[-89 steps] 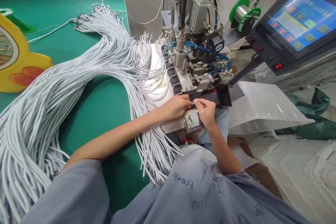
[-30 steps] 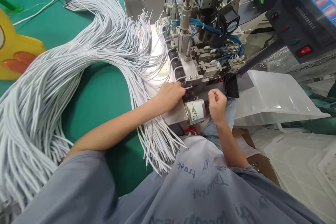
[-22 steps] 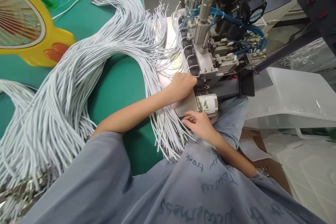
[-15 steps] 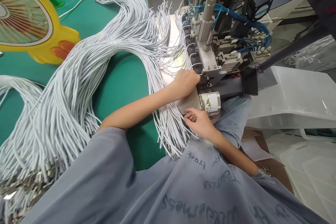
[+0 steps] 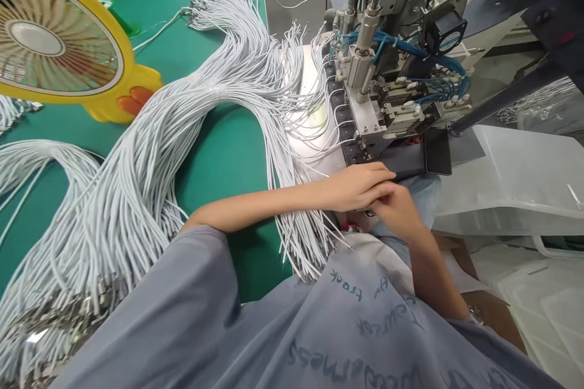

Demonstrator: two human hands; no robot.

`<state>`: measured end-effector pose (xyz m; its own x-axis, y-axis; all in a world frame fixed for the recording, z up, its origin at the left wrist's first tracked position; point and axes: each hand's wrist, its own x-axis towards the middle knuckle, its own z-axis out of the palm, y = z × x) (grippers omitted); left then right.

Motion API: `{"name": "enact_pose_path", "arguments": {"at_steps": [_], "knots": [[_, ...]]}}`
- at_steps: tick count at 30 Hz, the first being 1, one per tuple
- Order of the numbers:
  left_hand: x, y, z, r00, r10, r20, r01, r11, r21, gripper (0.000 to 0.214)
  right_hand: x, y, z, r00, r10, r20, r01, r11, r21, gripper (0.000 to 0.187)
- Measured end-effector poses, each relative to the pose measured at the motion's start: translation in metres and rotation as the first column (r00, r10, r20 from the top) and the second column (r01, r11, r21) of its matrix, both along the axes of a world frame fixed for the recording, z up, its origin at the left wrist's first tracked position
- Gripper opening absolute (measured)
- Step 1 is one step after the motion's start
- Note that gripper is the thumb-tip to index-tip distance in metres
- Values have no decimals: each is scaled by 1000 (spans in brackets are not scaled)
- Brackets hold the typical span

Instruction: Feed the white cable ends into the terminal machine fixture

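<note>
1. Nearest to us is the shirt (image 5: 319, 328), across the bottom of the view.
2. Just beyond it we find the loose ends of the cables (image 5: 301, 243), to the left of both hands. From a bend over the counter (image 5: 223, 158), their long axis slants down toward the shirt.
3. We note that the left forearm crosses above these loose ends. The left hand (image 5: 358, 187) is thus the nearer one to them; the right hand (image 5: 401, 209) sits on its other side.
4. Grip: we see the two hands meet, left fingers drawn together and reaching over the curled right fingers. We cannot tell whether either grip pinches anything, since the contact is covered.
5. One cable end lies just beside the left wrist, pointing toward the hands.
6. Beyond the hands stands the machine (image 5: 367, 117). We see several cables running to its row of blocks (image 5: 345, 114); a tray (image 5: 438, 151) sits to the right.
7. Farther off to the left, we see the fan (image 5: 36, 39) over the counter, its base beside the cables.
</note>
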<state>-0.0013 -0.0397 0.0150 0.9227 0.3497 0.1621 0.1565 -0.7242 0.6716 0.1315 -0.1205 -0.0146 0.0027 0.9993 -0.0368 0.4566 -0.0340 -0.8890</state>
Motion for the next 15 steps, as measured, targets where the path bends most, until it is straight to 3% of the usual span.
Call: {"name": "enact_pose_path", "arguments": {"at_steps": [3, 6, 11, 15], "knots": [[-1, 11, -7, 992, 125, 0, -125, 992, 11, 32, 20, 15, 2, 955, -193, -225, 201, 979, 14, 12], [-1, 23, -12, 977, 205, 65, -209, 976, 58, 23, 24, 28, -1, 859, -298, -417, 326, 945, -3, 18], [-2, 30, -9, 940, 281, 193, -292, 956, 31, 18, 10, 34, 2, 718, -303, -627, 358, 933, -42, 23], [-2, 30, -6, 922, 328, 206, -335, 942, 0, 14, 2, 35, 3, 706, -331, -626, 387, 921, -51, 25]]}}
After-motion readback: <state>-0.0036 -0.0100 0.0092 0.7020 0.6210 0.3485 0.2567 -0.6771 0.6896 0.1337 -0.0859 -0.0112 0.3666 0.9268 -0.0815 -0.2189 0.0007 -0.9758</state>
